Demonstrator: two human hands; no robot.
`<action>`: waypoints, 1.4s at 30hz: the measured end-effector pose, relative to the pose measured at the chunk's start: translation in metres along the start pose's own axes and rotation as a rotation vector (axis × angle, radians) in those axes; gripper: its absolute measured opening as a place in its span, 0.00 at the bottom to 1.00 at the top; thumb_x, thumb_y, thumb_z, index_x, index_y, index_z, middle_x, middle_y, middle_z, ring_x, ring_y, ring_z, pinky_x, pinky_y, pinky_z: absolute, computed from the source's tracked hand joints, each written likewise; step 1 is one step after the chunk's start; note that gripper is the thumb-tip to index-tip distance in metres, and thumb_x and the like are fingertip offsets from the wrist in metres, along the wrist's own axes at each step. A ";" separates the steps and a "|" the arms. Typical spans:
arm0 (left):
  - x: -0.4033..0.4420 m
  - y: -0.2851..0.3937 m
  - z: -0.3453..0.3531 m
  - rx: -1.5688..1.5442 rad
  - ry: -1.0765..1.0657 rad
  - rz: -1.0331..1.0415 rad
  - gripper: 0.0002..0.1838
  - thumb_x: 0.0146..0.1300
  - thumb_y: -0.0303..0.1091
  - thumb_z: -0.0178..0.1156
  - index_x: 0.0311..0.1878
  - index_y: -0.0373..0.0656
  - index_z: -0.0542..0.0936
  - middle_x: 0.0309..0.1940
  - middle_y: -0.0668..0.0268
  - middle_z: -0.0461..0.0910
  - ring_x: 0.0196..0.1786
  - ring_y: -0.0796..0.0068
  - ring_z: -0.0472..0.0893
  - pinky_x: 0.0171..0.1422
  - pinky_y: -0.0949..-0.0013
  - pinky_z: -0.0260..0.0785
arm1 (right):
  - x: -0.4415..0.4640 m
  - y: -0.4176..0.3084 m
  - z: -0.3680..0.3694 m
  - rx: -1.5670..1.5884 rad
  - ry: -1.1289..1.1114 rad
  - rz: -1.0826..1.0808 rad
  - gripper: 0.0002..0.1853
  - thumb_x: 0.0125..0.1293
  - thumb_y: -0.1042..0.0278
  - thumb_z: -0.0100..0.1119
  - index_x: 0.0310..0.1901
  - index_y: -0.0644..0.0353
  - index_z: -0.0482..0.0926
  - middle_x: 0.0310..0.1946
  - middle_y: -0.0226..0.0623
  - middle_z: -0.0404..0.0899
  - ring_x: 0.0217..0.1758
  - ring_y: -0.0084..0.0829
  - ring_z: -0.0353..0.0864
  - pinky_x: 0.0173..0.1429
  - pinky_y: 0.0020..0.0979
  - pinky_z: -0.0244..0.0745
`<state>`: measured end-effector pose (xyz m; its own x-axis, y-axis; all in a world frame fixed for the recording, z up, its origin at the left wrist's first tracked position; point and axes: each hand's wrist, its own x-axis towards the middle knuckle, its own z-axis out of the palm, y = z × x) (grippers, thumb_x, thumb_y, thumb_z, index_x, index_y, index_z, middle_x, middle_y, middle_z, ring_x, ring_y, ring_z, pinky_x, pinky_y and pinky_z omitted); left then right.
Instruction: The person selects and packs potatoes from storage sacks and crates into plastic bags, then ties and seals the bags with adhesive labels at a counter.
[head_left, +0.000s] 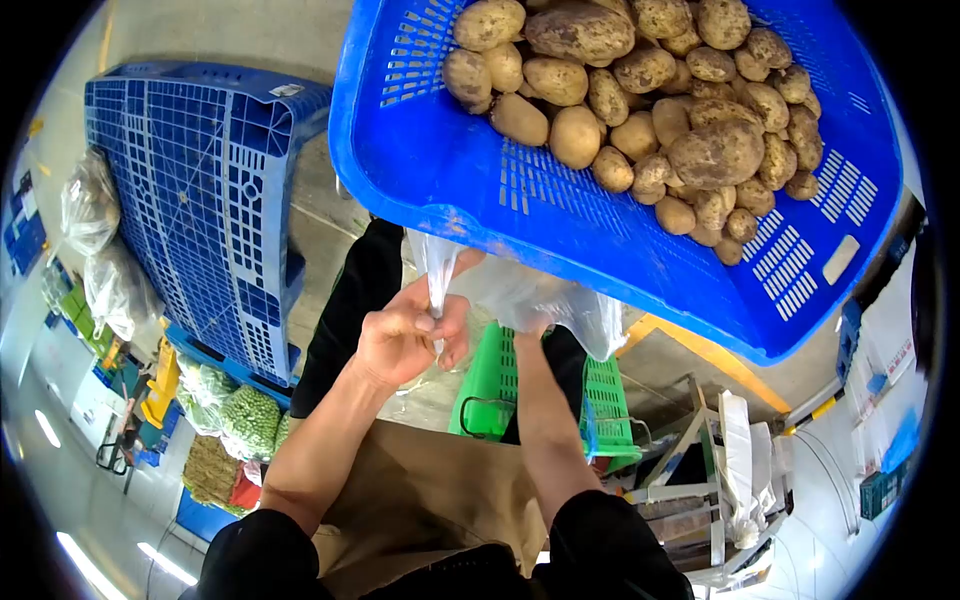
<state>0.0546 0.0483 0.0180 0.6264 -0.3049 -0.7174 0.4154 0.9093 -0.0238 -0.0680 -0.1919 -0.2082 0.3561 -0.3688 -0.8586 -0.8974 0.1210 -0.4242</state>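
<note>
My left hand (415,325) is closed, with a bunched strip of a clear plastic bag (570,310) pinched between thumb and fingers. The bag hangs just under the near rim of a blue plastic basket (420,190). At the bag's lower edge is my right hand (532,328); the film and the basket hide its fingers, so its grip does not show. Unwashed potatoes (650,110) of mixed sizes lie heaped at the far side of the basket, some with dark soil on them.
Green crates (490,385) stand below my hands. To the left, a blue plastic pallet (185,210) stands on edge beside filled clear bags (118,285). Net sacks of green produce (250,420) sit lower left. A metal frame (715,480) with white wrapping stands at right.
</note>
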 end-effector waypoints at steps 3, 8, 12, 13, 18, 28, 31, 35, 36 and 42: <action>-0.001 -0.003 0.003 -0.011 0.031 -0.037 0.50 0.46 0.33 0.58 0.72 0.35 0.44 0.19 0.67 0.63 0.18 0.70 0.67 0.23 0.70 0.63 | 0.036 -0.006 0.044 -0.729 -0.012 -0.177 0.15 0.55 0.81 0.55 0.46 0.61 0.72 0.42 0.41 0.75 0.41 0.33 0.74 0.43 0.33 0.72; 0.000 -0.005 -0.001 -0.029 0.013 -0.052 0.49 0.45 0.32 0.55 0.72 0.35 0.46 0.22 0.66 0.66 0.23 0.64 0.72 0.29 0.68 0.64 | 0.047 -0.014 0.053 -1.184 -0.035 -0.197 0.22 0.53 0.80 0.58 0.51 0.60 0.69 0.46 0.41 0.73 0.45 0.33 0.73 0.47 0.34 0.72; 0.004 -0.003 0.002 0.021 -0.013 -0.062 0.48 0.45 0.33 0.55 0.72 0.35 0.47 0.21 0.67 0.67 0.23 0.65 0.72 0.30 0.69 0.65 | 0.045 -0.030 0.023 -1.120 -0.167 -0.159 0.27 0.52 0.79 0.60 0.56 0.59 0.67 0.49 0.41 0.72 0.48 0.34 0.73 0.49 0.35 0.72; 0.004 -0.001 0.002 0.040 -0.016 -0.063 0.48 0.45 0.33 0.55 0.72 0.35 0.48 0.21 0.67 0.67 0.23 0.66 0.72 0.30 0.69 0.65 | 0.036 -0.037 0.006 -1.010 -0.239 -0.107 0.28 0.52 0.79 0.61 0.57 0.59 0.67 0.50 0.41 0.72 0.49 0.34 0.73 0.50 0.35 0.72; 0.005 -0.001 0.006 0.101 -0.014 -0.062 0.46 0.47 0.34 0.57 0.71 0.36 0.51 0.21 0.69 0.67 0.24 0.69 0.73 0.31 0.70 0.66 | -0.076 -0.116 -0.084 -0.323 -0.736 0.424 0.45 0.42 0.78 0.70 0.66 0.59 0.60 0.57 0.36 0.68 0.61 0.31 0.67 0.63 0.31 0.66; 0.002 0.003 0.014 0.085 0.021 -0.020 0.45 0.45 0.34 0.57 0.71 0.38 0.54 0.22 0.68 0.67 0.24 0.68 0.71 0.31 0.68 0.64 | -0.185 -0.324 0.017 -1.196 -0.665 -0.772 0.26 0.55 0.65 0.66 0.55 0.64 0.73 0.41 0.53 0.79 0.41 0.47 0.81 0.45 0.42 0.75; 0.000 0.007 0.006 0.009 0.034 0.008 0.45 0.45 0.33 0.57 0.70 0.38 0.55 0.22 0.67 0.68 0.24 0.69 0.71 0.31 0.67 0.66 | -0.139 -0.394 0.079 -0.957 -0.321 -1.087 0.22 0.56 0.75 0.62 0.53 0.68 0.73 0.42 0.53 0.79 0.40 0.47 0.81 0.44 0.42 0.75; -0.001 0.008 -0.003 -0.050 0.002 0.013 0.37 0.47 0.29 0.58 0.65 0.40 0.61 0.24 0.66 0.73 0.25 0.65 0.75 0.34 0.63 0.67 | -0.021 -0.436 0.134 -1.063 -0.123 -1.268 0.25 0.56 0.73 0.62 0.56 0.66 0.71 0.51 0.55 0.73 0.54 0.51 0.73 0.57 0.44 0.69; 0.000 0.011 -0.003 -0.049 0.018 0.004 0.36 0.47 0.29 0.58 0.64 0.40 0.62 0.24 0.66 0.73 0.25 0.65 0.75 0.34 0.63 0.68 | -0.003 -0.445 0.144 -1.111 -0.041 -1.395 0.26 0.54 0.74 0.62 0.57 0.67 0.70 0.53 0.55 0.70 0.56 0.53 0.70 0.59 0.45 0.67; 0.004 0.015 -0.002 -0.096 -0.007 0.008 0.30 0.47 0.28 0.57 0.57 0.41 0.66 0.23 0.66 0.73 0.27 0.66 0.75 0.33 0.63 0.67 | 0.073 -0.498 0.147 -1.332 0.362 -1.269 0.36 0.51 0.69 0.65 0.63 0.63 0.63 0.63 0.55 0.58 0.62 0.56 0.60 0.64 0.50 0.58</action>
<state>0.0620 0.0612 0.0138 0.6344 -0.2991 -0.7128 0.3452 0.9347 -0.0850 0.4435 -0.1437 -0.1016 0.9810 0.1750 -0.0832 0.1712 -0.9839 -0.0508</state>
